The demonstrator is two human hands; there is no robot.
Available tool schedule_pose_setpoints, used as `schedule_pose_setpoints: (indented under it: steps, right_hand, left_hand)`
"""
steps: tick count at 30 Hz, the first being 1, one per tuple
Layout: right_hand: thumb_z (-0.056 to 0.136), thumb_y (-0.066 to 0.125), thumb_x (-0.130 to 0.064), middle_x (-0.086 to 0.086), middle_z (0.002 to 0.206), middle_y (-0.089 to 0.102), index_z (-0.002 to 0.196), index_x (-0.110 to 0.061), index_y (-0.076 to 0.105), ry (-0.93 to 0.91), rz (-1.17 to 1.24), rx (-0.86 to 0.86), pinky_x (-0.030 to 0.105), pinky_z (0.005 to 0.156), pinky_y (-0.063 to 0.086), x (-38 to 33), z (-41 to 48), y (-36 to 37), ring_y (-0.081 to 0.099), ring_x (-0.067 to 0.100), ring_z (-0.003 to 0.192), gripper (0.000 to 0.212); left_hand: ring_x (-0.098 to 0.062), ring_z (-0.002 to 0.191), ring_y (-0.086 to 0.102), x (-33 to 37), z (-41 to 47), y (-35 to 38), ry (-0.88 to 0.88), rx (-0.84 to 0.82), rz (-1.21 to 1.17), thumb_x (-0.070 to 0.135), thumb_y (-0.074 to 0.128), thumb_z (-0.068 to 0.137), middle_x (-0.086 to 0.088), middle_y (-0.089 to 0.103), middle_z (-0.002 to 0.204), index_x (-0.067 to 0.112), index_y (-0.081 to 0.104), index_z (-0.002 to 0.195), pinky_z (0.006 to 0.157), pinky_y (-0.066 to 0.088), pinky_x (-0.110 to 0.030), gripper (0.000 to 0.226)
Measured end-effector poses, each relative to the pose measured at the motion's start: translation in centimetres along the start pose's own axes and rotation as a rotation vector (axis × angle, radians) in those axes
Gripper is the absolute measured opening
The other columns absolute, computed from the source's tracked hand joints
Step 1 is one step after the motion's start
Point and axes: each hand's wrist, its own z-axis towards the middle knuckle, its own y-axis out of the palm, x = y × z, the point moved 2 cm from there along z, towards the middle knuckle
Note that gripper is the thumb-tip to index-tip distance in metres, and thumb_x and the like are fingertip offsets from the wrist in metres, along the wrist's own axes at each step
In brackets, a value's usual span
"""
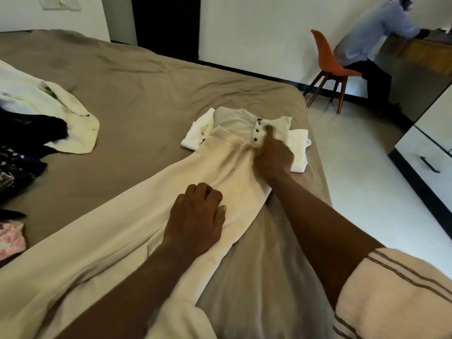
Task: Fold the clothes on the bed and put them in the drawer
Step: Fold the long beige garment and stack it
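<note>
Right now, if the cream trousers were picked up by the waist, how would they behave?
Probably floppy: the trousers lie flat on the bed with soft creases. Lifted at the waist, the long legs would likely dangle and drag. Likely light and not slippery: the cloth looks thin and matte where the left hand rests on it.

Cream trousers [151, 216] lie lengthwise on the brown bed [146, 77], their waistband over a folded buttoned shirt [232, 121] at the far right corner. The left hand [195, 216] presses on them, fingers curled into the cloth. The right hand [271, 155], blurred, is at the waistband with its forefinger stretched out. Loose clothes [49, 113] lie far left.
</note>
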Motion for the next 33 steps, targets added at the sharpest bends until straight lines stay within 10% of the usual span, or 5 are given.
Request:
schedule_pose_setpoints:
  steps: [9,13,19,22,33]
  right_hand:
    - [0.102,0.037,-0.051,-0.005,0.150,0.051,0.143,-0.030,0.055,-0.657,-0.195,-0.097,0.048,0.105,0.042,-1.1,-2.6,2.8,0.041,0.026,0.141,0.049]
    - [0.105,0.033,-0.045,-0.003,0.171,0.016,0.163,-0.022,0.022,-0.244,-0.410,-0.130,0.058,0.120,0.014,0.3,-1.7,3.7,0.003,0.038,0.157,0.063]
    - [0.104,0.018,-0.051,-0.002,0.172,0.016,0.161,-0.031,0.026,-0.597,-0.377,-0.165,0.056,0.123,0.008,-3.7,-2.5,3.6,0.002,0.030,0.159,0.062]
    - [0.108,0.025,-0.048,0.007,0.173,0.003,0.164,-0.028,0.011,-0.314,-0.432,-0.200,0.062,0.124,0.004,-3.0,-2.4,4.3,-0.006,0.037,0.158,0.061]
    - [0.102,0.045,-0.045,0.003,0.135,0.060,0.120,-0.024,0.069,-0.487,0.189,-0.371,0.047,0.099,0.045,-11.8,-20.9,-2.2,0.054,0.029,0.123,0.036]
  left_hand:
    - [-0.022,0.143,0.039,-1.1,0.5,-0.1,-0.182,-0.035,-0.022,0.057,0.038,0.097,0.001,0.045,0.152,0.029,0.052,0.137,0.116,0.025,-0.054,0.051]
    - [-0.019,0.158,0.008,-1.1,0.1,0.6,-0.197,-0.241,0.012,0.065,0.018,0.098,0.002,0.020,0.169,0.028,0.027,0.158,0.125,-0.001,-0.054,0.071]
    - [-0.020,0.159,0.001,-1.0,0.2,0.3,-0.202,-0.292,0.043,0.066,0.019,0.100,-0.001,0.011,0.172,0.029,0.019,0.160,0.125,-0.003,-0.056,0.070]
    - [-0.019,0.159,0.000,-1.3,0.1,0.2,-0.199,-0.304,-0.048,0.065,0.027,0.101,-0.001,0.010,0.172,0.028,0.020,0.160,0.126,-0.004,-0.054,0.070]
    - [-0.030,0.135,0.048,-11.4,-8.4,-13.0,-0.309,-0.209,-0.190,0.054,0.053,0.081,-0.007,0.052,0.145,0.028,0.064,0.124,0.109,0.042,-0.050,0.051]
